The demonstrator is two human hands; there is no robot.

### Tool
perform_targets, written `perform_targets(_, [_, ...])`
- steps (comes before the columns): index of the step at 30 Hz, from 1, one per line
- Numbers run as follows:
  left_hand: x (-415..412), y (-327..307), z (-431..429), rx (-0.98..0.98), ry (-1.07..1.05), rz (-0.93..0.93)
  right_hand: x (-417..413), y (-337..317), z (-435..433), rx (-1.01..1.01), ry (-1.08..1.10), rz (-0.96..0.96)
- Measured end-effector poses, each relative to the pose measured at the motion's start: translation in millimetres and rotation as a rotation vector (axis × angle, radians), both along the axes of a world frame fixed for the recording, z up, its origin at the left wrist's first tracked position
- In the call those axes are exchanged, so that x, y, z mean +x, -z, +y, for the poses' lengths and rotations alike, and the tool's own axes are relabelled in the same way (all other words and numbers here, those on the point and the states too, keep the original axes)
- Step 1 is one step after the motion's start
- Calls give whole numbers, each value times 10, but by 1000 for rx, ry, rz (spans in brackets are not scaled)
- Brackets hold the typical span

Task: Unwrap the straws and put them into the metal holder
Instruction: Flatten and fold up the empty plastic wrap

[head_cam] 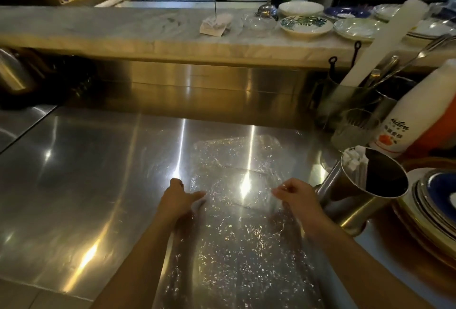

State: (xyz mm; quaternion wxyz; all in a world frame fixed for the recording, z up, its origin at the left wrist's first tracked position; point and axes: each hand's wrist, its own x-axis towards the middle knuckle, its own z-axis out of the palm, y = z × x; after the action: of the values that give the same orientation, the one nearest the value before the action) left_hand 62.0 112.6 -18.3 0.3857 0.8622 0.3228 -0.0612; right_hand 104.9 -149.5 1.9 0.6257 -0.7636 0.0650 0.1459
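A large sheet of clear crinkled plastic wrap [234, 222] lies spread flat on the steel counter [86, 173]. My left hand [179, 197] pinches its left edge and my right hand [297, 195] pinches its right edge. Just right of my right hand stands the metal holder [345, 200], tilted in this view, with white-wrapped straws [354, 160] packed in the left part of its mouth. The rest of its inside is dark. No loose straws show on the wrap.
A white bottle with an orange label [414, 116] and a glass [355, 128] stand behind the holder. Stacked plates [434, 207] sit at the right edge. A tall white roll [385, 40] and utensils lean in a container. Plates [306, 25] line the marble shelf.
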Motion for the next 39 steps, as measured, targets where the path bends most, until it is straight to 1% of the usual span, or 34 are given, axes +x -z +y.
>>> perform_targets(2, [12,-15,-43,-46,29,-23,5,-47,-16,35,4,-26])
perform_targets(4, [8,14,-105,-113,50,-84,-2,-69,-27,96,2,-7])
perform_targets(6, [-7,31,-149,-180,22,-150,-10,-88,-40,157,10,21])
perform_targets(9, [0,18,-117,-432,-109,-239,21,-134,-111,232,41,47])
perform_targets(10, [4,8,-107,-491,-130,-252,26,-143,-133,247,25,56])
perform_targets(11, [7,1,-99,-505,-127,-269,23,-150,-147,228,4,49])
perform_targets(13, [23,-35,-94,-444,-108,-297,4,-147,-147,184,-32,6])
perform_targets(14, [34,-69,-96,-363,-97,-306,-5,-146,-139,167,-31,-21])
perform_targets(16, [85,-187,-85,-132,-103,-369,-11,-158,-133,110,-50,-78])
perform_targets(18, [134,-403,-116,65,-72,-528,-1,-199,-129,34,-130,-129])
perform_targets(20, [199,-651,-228,180,91,-661,20,-243,-118,-29,-189,-181])
perform_targets(24, [396,-1033,-560,295,471,-782,42,-301,-39,-106,-245,-254])
perform_targets(26, [498,-1132,-671,304,590,-780,43,-301,-19,-123,-270,-260])
perform_targets(29, [611,-1202,-746,171,690,-680,30,-283,-48,-140,-265,-250])
perform_targets(32, [677,-1253,-780,67,720,-599,23,-265,-114,-143,-246,-251])
perform_targets(36, [749,-1264,-776,-180,733,-485,6,-254,-189,-142,-243,-225])
perform_targets(37, [763,-1255,-772,-216,735,-460,5,-251,-208,-135,-240,-218])
perform_targets(39, [784,-1235,-770,-226,780,-419,1,-247,-244,-115,-226,-212])
